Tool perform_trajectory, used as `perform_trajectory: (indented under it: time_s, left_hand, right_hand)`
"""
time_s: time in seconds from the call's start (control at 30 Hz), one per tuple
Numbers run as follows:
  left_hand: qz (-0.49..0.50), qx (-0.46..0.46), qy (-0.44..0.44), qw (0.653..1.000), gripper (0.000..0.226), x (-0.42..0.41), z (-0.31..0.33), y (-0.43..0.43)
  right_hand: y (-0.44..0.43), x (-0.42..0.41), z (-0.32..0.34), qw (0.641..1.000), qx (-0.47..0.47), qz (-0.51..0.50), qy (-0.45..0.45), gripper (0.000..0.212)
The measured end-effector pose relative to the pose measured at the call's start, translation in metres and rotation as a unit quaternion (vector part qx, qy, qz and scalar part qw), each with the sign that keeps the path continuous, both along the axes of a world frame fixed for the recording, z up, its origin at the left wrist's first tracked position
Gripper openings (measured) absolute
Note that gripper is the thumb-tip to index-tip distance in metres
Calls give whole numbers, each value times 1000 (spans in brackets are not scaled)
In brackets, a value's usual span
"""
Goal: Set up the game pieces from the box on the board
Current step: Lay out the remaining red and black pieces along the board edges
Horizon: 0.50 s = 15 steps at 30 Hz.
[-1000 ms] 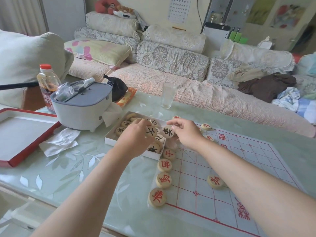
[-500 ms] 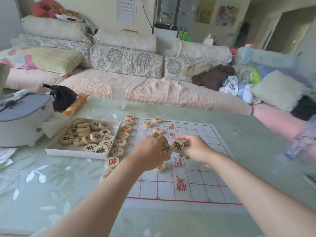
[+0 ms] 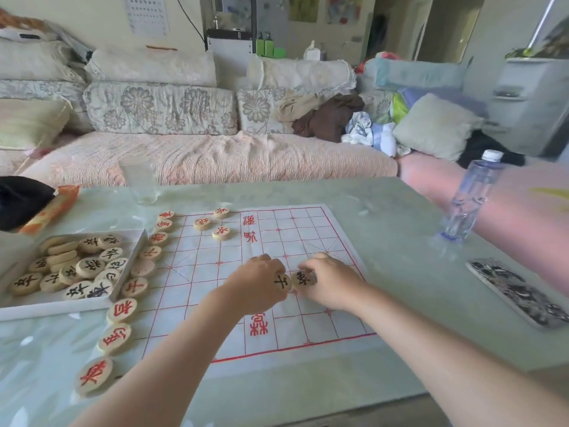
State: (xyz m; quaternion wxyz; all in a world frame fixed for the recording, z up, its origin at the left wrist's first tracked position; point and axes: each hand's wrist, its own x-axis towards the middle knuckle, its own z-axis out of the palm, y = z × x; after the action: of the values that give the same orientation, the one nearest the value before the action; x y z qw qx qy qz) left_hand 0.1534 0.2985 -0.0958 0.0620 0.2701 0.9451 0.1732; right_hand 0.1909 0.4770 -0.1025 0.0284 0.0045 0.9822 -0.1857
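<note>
A white cloth board (image 3: 317,241) with a red grid lies on the table. Over its right half, my left hand (image 3: 255,282) grips a round wooden piece with a black character (image 3: 282,282). Beside it my right hand (image 3: 331,282) holds another black-marked piece (image 3: 303,278). The white box (image 3: 129,266) at the left holds several black-marked pieces. Red-marked pieces (image 3: 121,309) line the board's left edge, and three more red pieces (image 3: 221,233) sit on the far part of the board.
A clear glass (image 3: 138,183) stands beyond the board. A water bottle (image 3: 471,198) and a patterned phone (image 3: 520,291) are at the right. A black bag (image 3: 18,198) and an orange packet (image 3: 50,208) lie at the far left. A sofa runs behind the table.
Both hands carried one black-marked piece each from the box rightward across the board to its right half. The view swung right, bringing the bottle and phone in.
</note>
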Motion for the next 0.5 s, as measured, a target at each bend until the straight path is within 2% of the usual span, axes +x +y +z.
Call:
perform_trajectory:
  time_s: [0.17, 0.33, 0.5]
  left_hand:
    - [6, -10, -7, 1000, 39, -3, -2, 15]
    - [-3, 9, -13, 1000, 46, 0, -1, 28]
    - [-1, 69, -70, 995, 46, 6, -4, 45]
  right_hand:
    - [6, -7, -4, 999, 14, 32, 23, 41]
    - [44, -6, 18, 998, -10, -10, 61, 40]
    - [96, 13, 17, 997, -26, -66, 41, 29]
